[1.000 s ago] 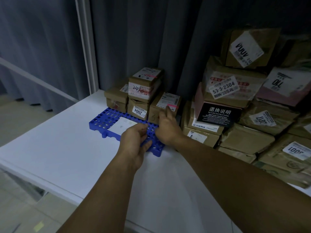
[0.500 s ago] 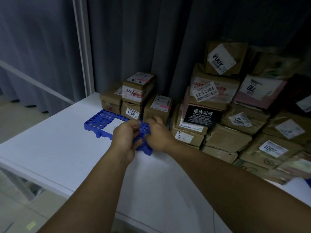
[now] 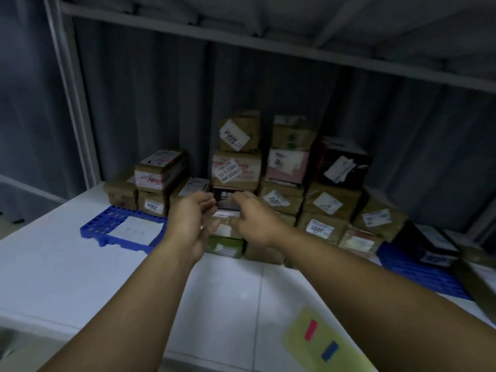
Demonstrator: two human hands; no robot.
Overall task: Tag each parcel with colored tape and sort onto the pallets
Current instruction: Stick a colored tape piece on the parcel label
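Note:
A pile of brown, pink and black parcels [image 3: 284,197] leans against the curtain at the back of the white table [image 3: 67,277]. My left hand [image 3: 192,224] and my right hand [image 3: 255,220] reach side by side at a black parcel [image 3: 228,196] low in the pile's front. The left hand's curled fingers are apart by the parcel's left edge. My right hand's fingers lie over the parcel's front, and blur hides whether they grip it. A blue pallet [image 3: 107,224] lies to the left with a white sheet [image 3: 139,229] on it. A second blue pallet [image 3: 418,272] at the right carries dark parcels.
A yellow-green sheet [image 3: 322,342] near the table's front edge holds a red tape strip [image 3: 311,330] and a blue tape strip [image 3: 330,350]. A small stack of brown parcels [image 3: 158,178] stands behind the left pallet. A grey shelf beam [image 3: 268,47] runs overhead.
Both hands left the left blue pallet and moved right and up to the black parcel in the pile. The view tilted up and right, and now takes in the tape sheet and the right pallet.

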